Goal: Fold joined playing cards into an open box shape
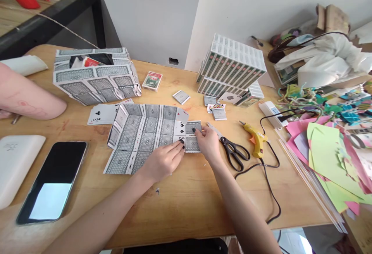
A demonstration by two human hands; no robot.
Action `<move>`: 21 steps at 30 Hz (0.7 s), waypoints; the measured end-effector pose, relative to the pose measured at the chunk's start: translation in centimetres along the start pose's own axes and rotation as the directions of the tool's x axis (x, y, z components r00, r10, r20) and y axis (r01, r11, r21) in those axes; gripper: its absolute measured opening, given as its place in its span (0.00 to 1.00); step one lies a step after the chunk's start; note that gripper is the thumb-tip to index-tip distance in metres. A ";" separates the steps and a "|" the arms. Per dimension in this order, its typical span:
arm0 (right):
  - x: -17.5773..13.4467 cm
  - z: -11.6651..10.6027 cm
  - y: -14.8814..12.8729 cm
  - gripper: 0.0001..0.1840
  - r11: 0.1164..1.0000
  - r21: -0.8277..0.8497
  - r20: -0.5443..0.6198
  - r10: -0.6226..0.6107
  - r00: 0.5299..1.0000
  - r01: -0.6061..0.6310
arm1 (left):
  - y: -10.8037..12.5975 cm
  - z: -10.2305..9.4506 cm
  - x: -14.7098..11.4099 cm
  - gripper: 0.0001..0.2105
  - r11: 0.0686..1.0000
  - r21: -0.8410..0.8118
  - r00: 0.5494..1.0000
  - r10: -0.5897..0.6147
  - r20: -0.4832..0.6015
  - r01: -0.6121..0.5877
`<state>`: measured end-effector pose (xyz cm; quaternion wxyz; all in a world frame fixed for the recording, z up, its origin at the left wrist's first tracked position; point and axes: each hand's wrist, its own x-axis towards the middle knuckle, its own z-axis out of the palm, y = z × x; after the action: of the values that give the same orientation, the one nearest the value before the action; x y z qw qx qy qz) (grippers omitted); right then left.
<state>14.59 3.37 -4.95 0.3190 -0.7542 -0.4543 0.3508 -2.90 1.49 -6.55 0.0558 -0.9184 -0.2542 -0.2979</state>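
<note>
"Lying on the counter (180, 207) is the card panel (145, 130), so let's place everything by that. What are the hands doing?"

"The left hand (164, 163) rests on the panel's right end, fingers extended and together, their tips on the face-up cards (180, 128) there. Its thumb is hidden, so I can't tell whether it grips anything."

"And the right hand?"

"The right hand (207, 139) pinches the two-card piece (192, 141), thumb on top, at the panel's right end. Whether the piece is joined to the panel, I can't say."

"How does the panel lie?"

"Mostly flat, patterned card backs up, with its left and far edges raised like low walls."

"What's to the right of it?"

"Black-handled scissors (228, 144), then a yellow glue gun (256, 138) with a black cord. Well right of the panel there's coloured paper (331, 157)."

"And beyond it?"

"Stacked card boxes (232, 66) beyond and to the right, a single card box (152, 81) straight beyond, a container covered in cards (95, 85) beyond and to the left. Loose cards (103, 114) lie just beside the panel's far left corner."

"To the left?"

"A phone (52, 180), screen up. Another person's arm (29, 95) reaches in well to the panel's left."
</note>
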 end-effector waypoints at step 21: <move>-1.0 0.2 -0.7 0.22 0.999 -0.009 -0.096 -0.033 0.995 0.033 | 0.5 -0.2 0.3 0.08 1.000 0.020 0.999 0.021 -0.036 -0.020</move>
<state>13.79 2.77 -4.28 0.3435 -0.7638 -0.4521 0.3071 -2.56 1.09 -6.15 0.0728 -0.9148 -0.2465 -0.3115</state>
